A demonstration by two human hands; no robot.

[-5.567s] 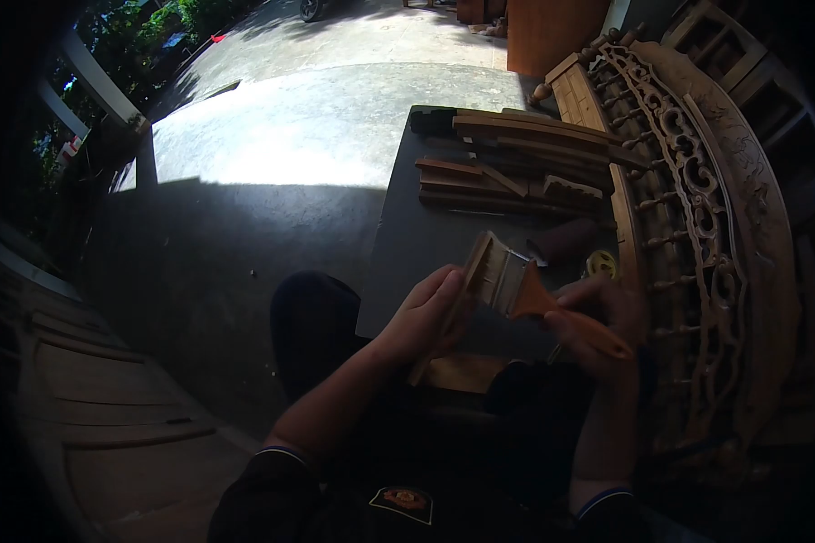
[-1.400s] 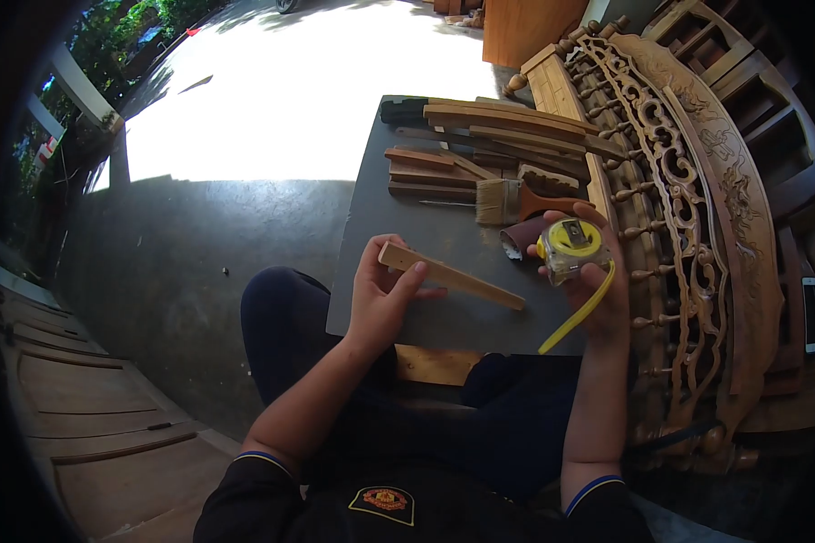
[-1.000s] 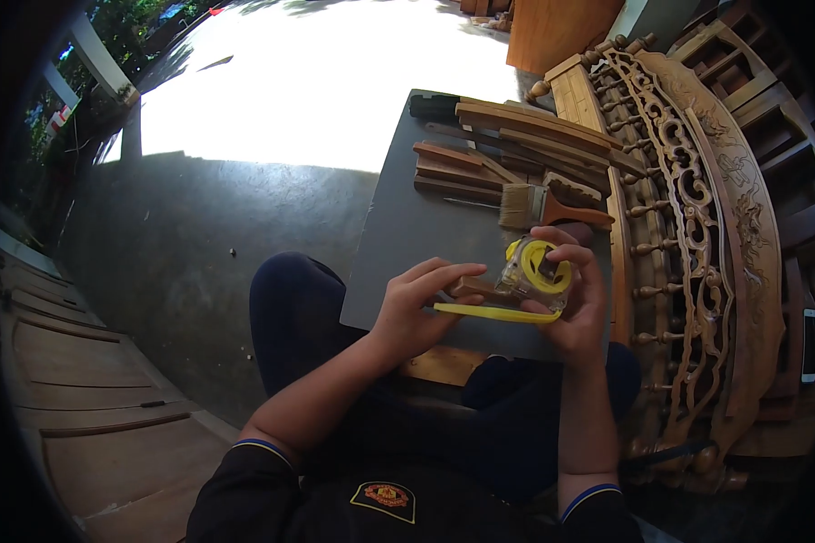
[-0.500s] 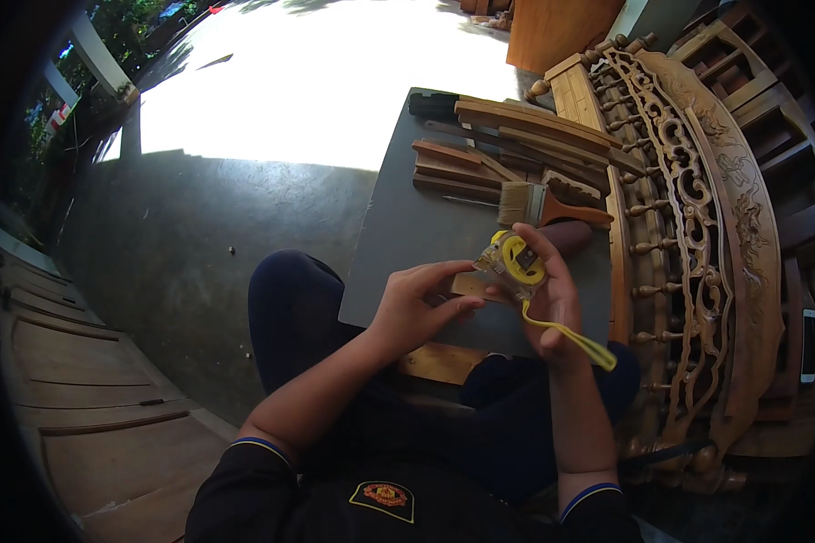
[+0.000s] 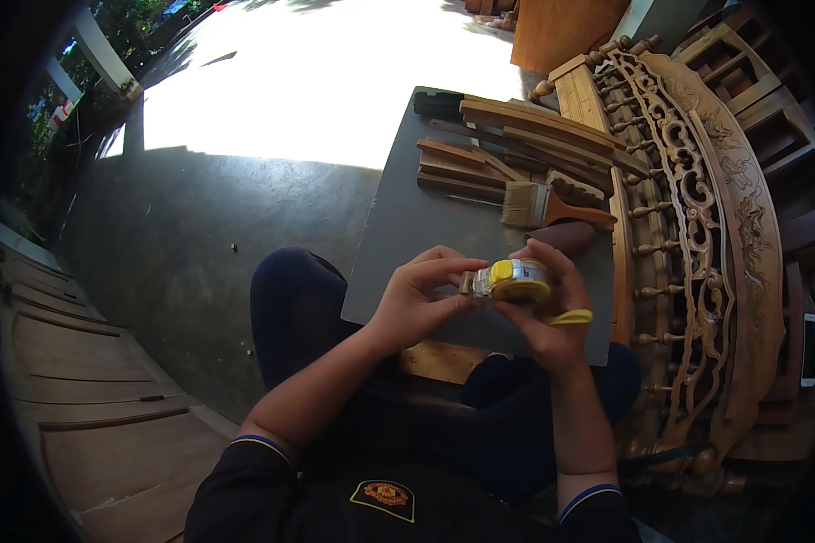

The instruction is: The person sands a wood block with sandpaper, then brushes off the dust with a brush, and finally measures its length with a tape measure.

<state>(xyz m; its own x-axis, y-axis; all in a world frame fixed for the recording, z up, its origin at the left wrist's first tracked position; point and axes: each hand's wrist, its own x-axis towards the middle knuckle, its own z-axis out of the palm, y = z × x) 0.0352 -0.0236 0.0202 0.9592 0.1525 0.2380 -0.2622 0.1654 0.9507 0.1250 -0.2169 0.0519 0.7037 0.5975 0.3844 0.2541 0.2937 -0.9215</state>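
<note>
My right hand (image 5: 560, 312) is wrapped round a clear-cased yellow tape measure (image 5: 520, 281), its yellow wrist strap (image 5: 568, 317) hanging out beside the palm. From the other side my left hand (image 5: 418, 299) pinches a small brown wooden piece (image 5: 466, 282) between thumb and fingers, right at the mouth of the tape measure. Both hands are held over the near part of a grey board (image 5: 394, 217) across my lap. Just beyond the right fingers lies a dark reddish-brown rounded object (image 5: 563, 238). A wide paintbrush (image 5: 527, 204) with an orange handle rests behind it.
Several wooden strips (image 5: 539, 122) and shorter wood pieces (image 5: 462, 167) are stacked at the board's far end. A carved wooden panel with turned spindles (image 5: 697, 208) stands close on my right, with a phone (image 5: 810, 348) beyond it. Wooden door panels (image 5: 109, 380) lie at left.
The tape measure has turned in my right hand so its edge faces up. My left fingers, apart before, have closed on the small wooden piece at its mouth.
</note>
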